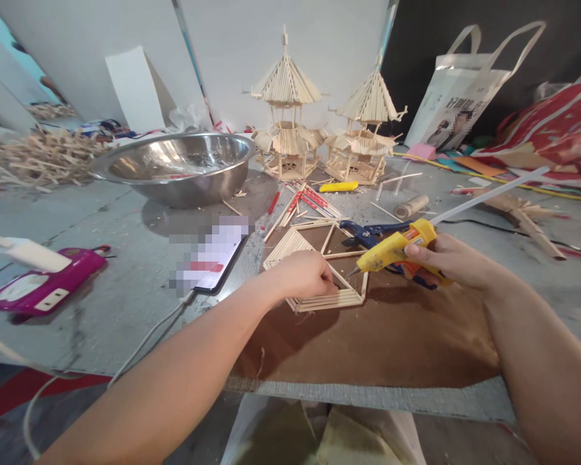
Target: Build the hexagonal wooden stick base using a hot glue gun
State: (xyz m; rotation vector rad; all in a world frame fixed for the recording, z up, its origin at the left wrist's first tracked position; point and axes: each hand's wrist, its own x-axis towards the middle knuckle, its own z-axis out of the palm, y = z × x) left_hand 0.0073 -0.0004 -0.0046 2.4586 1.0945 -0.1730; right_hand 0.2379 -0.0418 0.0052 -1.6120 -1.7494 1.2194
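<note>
My right hand (pixel 433 258) is wrapped round a yellow hot glue gun (pixel 392 248), with a long glue stick (pixel 489 194) jutting from its back. Its nozzle hangs over the right part of a flat polygonal frame of thin wooden sticks (pixel 324 299), which lies on a brown board (pixel 368 342). Over the middle of that frame is my left hand (pixel 305 274), fingers closed and pointing down at the sticks. What those fingertips hold, if anything, is hidden. Blue-handled pliers (pixel 368 232) lie just behind the glue gun.
Two stick pagodas (pixel 288 139) stand at the back, near a yellow utility knife (pixel 339 186) and loose red-marked sticks (pixel 314 200). Left are a steel bowl (pixel 174 187), a phone (pixel 223 258), a purple power strip (pixel 72 278) and a stick pile (pixel 48 155). A white bag (pixel 459 97) stands back right.
</note>
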